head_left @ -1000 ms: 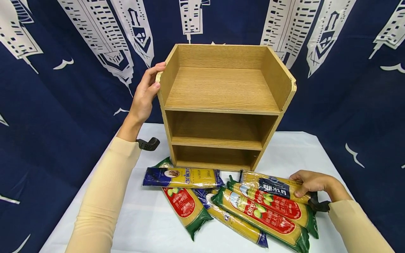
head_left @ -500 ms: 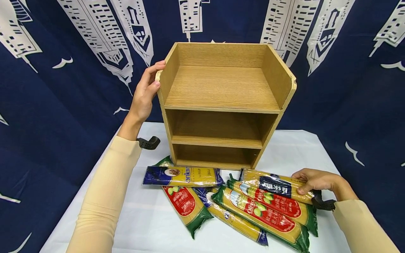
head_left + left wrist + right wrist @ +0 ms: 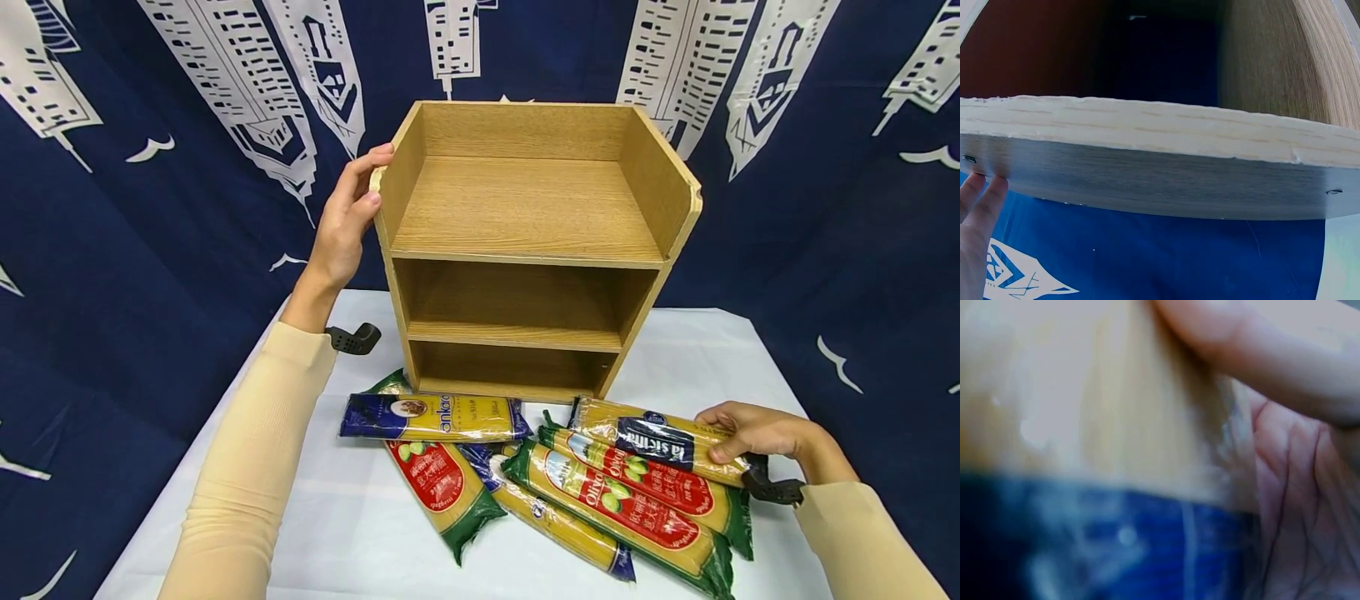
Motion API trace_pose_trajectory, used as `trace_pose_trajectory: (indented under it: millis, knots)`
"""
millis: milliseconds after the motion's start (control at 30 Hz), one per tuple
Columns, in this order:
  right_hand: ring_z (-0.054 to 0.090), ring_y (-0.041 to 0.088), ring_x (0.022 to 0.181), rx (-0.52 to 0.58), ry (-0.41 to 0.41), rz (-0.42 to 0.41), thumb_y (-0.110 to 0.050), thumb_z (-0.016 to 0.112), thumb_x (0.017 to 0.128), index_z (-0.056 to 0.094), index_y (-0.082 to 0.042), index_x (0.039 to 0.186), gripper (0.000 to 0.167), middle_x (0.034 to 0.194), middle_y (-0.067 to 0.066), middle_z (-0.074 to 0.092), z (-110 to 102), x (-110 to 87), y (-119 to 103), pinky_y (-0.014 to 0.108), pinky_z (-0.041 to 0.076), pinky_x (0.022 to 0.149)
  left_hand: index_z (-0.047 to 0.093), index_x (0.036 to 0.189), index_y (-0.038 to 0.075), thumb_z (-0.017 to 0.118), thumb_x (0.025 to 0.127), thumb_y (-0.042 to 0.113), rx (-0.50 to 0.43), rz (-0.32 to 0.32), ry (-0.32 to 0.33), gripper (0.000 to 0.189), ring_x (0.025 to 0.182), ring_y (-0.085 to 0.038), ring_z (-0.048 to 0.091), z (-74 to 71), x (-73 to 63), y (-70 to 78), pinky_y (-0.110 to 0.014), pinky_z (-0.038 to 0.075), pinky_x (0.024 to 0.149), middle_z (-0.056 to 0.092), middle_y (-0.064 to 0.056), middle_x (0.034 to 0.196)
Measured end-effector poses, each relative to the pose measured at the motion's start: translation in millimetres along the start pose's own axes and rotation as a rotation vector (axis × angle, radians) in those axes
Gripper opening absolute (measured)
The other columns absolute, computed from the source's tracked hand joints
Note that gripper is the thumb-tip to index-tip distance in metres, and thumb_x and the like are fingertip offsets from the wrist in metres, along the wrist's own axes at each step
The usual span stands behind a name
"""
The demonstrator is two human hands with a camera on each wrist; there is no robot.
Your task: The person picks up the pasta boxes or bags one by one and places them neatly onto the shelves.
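Observation:
My left hand (image 3: 343, 221) rests against the upper left side of a small wooden shelf unit (image 3: 525, 208). In the left wrist view its fingertips (image 3: 990, 194) touch the outer face of the side panel (image 3: 1160, 178). On the right, my right hand (image 3: 757, 435) grips the right end of a "la sicilia" spaghetti packet (image 3: 652, 440), thumb on top. Seen close in the right wrist view, the clear and dark blue wrapper (image 3: 1116, 537) lies against the palm. This packet overlaps two green-ended Oliva spaghetti packets (image 3: 626, 508) in front of it.
A blue and yellow Ankara pasta packet (image 3: 457, 419) lies across another Oliva packet (image 3: 435, 487) before the shelf. Another yellow packet (image 3: 558, 525) with blue ends slants between the piles. The white-covered table (image 3: 352, 533) meets a dark blue patterned curtain (image 3: 150, 250) behind.
The right hand has shifted slightly to the right, and the packet it grips has moved a little with it. The left hand stays against the shelf.

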State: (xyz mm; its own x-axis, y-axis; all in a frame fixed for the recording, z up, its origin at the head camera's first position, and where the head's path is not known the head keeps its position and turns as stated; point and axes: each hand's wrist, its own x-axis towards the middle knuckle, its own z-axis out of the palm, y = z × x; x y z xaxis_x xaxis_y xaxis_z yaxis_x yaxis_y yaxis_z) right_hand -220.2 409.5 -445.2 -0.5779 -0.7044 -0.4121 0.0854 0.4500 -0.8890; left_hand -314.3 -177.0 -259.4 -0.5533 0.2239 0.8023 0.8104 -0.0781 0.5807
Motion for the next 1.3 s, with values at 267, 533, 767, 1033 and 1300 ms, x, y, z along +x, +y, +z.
trace_pose_trajectory:
  millis: [267, 533, 767, 1033, 1300]
  knots:
    - [0.069, 0.022, 0.094, 0.037, 0.032, -0.049, -0.009, 0.068, 0.093, 0.059, 0.014, 0.122, 0.038, 0.110, 0.017, 0.072, 4.2, -10.0, 7.7, 0.032, 0.056, 0.083, 0.050, 0.140, -0.001, 0.044, 0.096, 0.013, -0.035, 0.000, 0.007, 0.047, 0.139, -0.030, 0.040, 0.7, 0.3, -2.1, -0.040, 0.039, 0.106, 0.044, -0.015, 0.153]
    - [0.070, 0.021, 0.094, 0.090, 0.038, -0.108, -0.002, 0.064, 0.094, 0.057, 0.014, 0.123, 0.033, 0.111, 0.023, 0.071, 13.4, -13.5, 1.2, 0.035, 0.057, 0.082, 0.051, 0.140, 0.001, 0.044, 0.096, 0.013, -0.037, -0.005, 0.020, 0.046, 0.140, -0.029, 0.039, 1.1, 0.8, -1.0, -0.040, 0.038, 0.107, 0.044, -0.015, 0.153]
    - [0.071, 0.021, 0.092, 0.087, 0.049, -0.251, 0.009, 0.056, 0.096, 0.054, 0.014, 0.126, 0.030, 0.112, 0.022, 0.070, 32.8, -14.5, -10.9, 0.035, 0.058, 0.080, 0.053, 0.140, 0.005, 0.045, 0.096, 0.013, -0.043, -0.009, 0.013, 0.046, 0.139, -0.029, 0.040, 1.7, 0.2, 0.0, -0.040, 0.039, 0.106, 0.044, -0.015, 0.154]
    - [0.071, 0.026, 0.089, 0.043, 0.137, -0.310, 0.008, 0.058, 0.095, 0.055, 0.010, 0.126, 0.031, 0.110, 0.022, 0.071, 53.2, -16.5, -23.1, 0.037, 0.059, 0.078, 0.053, 0.140, 0.004, 0.044, 0.096, 0.013, -0.056, -0.013, 0.016, 0.046, 0.140, -0.029, 0.040, 2.4, -0.2, 0.6, -0.040, 0.039, 0.107, 0.044, -0.014, 0.154]
    - [0.072, 0.026, 0.085, -0.009, 0.184, -0.384, 0.011, 0.057, 0.095, 0.056, 0.006, 0.127, 0.032, 0.107, 0.019, 0.072, 66.4, -19.3, -35.7, 0.039, 0.060, 0.075, 0.053, 0.141, 0.005, 0.045, 0.097, 0.013, -0.056, -0.022, 0.019, 0.046, 0.139, -0.029, 0.040, 2.3, -1.0, 0.2, -0.040, 0.039, 0.106, 0.044, -0.013, 0.154]
